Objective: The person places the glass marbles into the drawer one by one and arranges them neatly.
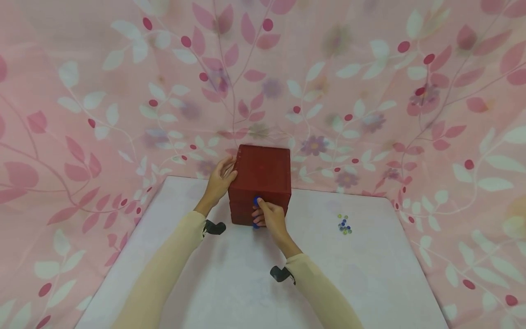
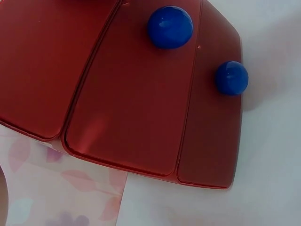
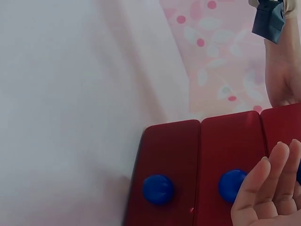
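A red box (image 1: 263,169) with stacked drawers stands at the back of the white table, its drawer fronts towards me. Each visible front bears a round blue knob. My left hand (image 1: 219,183) rests against the box's left side near the top edge, fingers extended. My right hand (image 1: 272,218) pinches the top knob (image 1: 257,200) between thumb and forefinger. Its other fingers lie in front of the middle knob (image 3: 231,185). Lower down, the bottom knob (image 2: 232,78) is untouched. In the left wrist view, the middle and bottom drawer fronts (image 2: 131,108) sit flush.
Several small glass marbles (image 1: 344,225), blue, yellowish and clear, lie on the white table (image 1: 230,283) to the right of the box. A pink floral cloth (image 1: 263,91) hangs behind and at both sides. Dark wrist cameras (image 1: 280,273) jut from both sleeves.
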